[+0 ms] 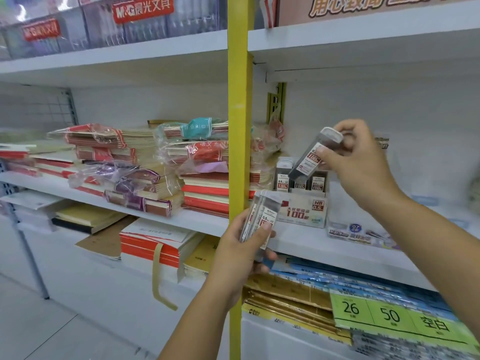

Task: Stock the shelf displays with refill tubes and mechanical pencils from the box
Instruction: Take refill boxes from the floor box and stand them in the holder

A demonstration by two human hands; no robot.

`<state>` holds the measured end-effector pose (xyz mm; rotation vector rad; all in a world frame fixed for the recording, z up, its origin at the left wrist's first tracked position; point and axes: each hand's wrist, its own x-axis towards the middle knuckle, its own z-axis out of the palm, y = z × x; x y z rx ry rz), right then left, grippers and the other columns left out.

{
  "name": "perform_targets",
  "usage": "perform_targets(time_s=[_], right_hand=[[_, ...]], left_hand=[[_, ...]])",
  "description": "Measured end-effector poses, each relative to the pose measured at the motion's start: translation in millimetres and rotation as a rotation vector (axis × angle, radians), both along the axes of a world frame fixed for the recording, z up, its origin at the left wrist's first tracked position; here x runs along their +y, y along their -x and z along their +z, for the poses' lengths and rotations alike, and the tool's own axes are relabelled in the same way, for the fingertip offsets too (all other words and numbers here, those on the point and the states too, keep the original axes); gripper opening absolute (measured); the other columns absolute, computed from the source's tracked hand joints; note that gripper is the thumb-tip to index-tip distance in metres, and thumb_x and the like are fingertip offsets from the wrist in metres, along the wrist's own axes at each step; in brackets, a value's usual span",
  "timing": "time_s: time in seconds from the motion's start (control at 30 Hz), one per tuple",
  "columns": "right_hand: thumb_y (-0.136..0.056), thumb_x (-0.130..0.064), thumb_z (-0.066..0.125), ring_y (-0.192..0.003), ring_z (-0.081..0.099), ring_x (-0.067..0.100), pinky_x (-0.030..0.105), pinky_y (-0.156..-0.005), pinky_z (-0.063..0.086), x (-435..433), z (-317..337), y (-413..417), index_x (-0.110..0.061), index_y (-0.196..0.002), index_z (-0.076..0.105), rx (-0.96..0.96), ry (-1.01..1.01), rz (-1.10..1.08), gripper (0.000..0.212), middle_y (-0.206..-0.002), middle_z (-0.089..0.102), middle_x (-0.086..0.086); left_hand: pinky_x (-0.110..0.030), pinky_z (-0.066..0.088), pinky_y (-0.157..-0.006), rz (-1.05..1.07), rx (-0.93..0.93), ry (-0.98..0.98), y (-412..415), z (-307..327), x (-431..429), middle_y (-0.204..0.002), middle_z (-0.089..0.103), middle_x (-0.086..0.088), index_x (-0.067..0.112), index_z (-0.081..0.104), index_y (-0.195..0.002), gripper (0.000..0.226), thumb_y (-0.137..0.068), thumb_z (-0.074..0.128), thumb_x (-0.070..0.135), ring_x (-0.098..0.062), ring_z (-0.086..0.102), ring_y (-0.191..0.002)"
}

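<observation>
white shop shelving (311, 245) carries an open display box (302, 209) of lead refill tubes. right hand (361, 157) pinches one refill tube (311, 157) tilted just above it; left hand (241, 255) grips a bundle of tubes (262, 216) near the yellow upright (240, 126).

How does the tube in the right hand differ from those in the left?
The right hand pinches a single tube; the left hand grips a bundle of tubes. The single tube slants above the display box; the bundle stands nearly upright, lower, by the yellow post. Both carry the same red-and-white label.
</observation>
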<state>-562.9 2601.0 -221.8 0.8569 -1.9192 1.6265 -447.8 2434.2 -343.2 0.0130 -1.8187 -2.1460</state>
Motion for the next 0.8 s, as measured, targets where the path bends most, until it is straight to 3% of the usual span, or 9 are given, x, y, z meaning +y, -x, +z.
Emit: perform_targets(time_s=[0.17,0.37,0.6,0.7,0.8], right_hand=[[-0.089,-0.020,0.066,-0.071,0.061,0.001,0.022,-0.056,0.050,-34,-4,19,-0.035,-0.096,0.041,0.244,-0.433,-0.215,0.031,-0.081,0.062,-0.012],[-0.086,-0.021,0.069,-0.068,0.059,0.005,0.026,-0.054,0.043,-47,-17,44,-0.037,-0.101,0.039,0.191,-0.550,-0.217,0.037,-0.077,0.059,-0.013],[-0.084,-0.030,0.071,-0.110,0.043,0.020,0.036,-0.086,0.044,-48,-25,54,-0.023,-0.121,0.057,0.283,-0.792,-0.450,0.040,-0.106,0.046,-0.002],[-0.092,-0.028,0.061,-0.110,0.041,0.018,0.030,-0.088,0.040,-47,-26,42,-0.019,-0.128,0.058,0.328,-0.744,-0.470,0.037,-0.108,0.045,0.000],[-0.096,-0.033,0.052,-0.090,0.053,0.005,0.012,-0.071,0.040,-42,-32,8,-0.027,-0.110,0.064,0.195,-0.468,-0.219,0.019,-0.097,0.057,-0.009]], left_hand=[[-0.021,0.050,-0.049,0.036,0.022,-0.011,0,-2,-10,-0.104,0.075,0.004,0.054,0.065,-0.108,0.039,-0.071,0.074,0.052,-0.016,0.073,-0.072],[-0.021,0.049,-0.047,0.024,0.054,-0.029,0,-4,-19,-0.106,0.075,0.003,0.051,0.066,-0.110,0.043,-0.068,0.075,0.051,-0.017,0.072,-0.073],[-0.021,0.049,-0.046,0.024,0.037,-0.043,1,-3,-24,-0.105,0.075,0.006,0.053,0.068,-0.103,0.036,-0.068,0.076,0.047,-0.016,0.074,-0.075],[-0.020,0.049,-0.046,0.021,0.029,-0.055,1,-2,-22,-0.106,0.075,0.006,0.049,0.070,-0.104,0.038,-0.067,0.077,0.048,-0.016,0.075,-0.078],[-0.020,0.047,-0.046,0.012,0.042,-0.064,1,0,-18,-0.107,0.075,0.004,0.045,0.071,-0.106,0.043,-0.064,0.079,0.051,-0.015,0.073,-0.076]])
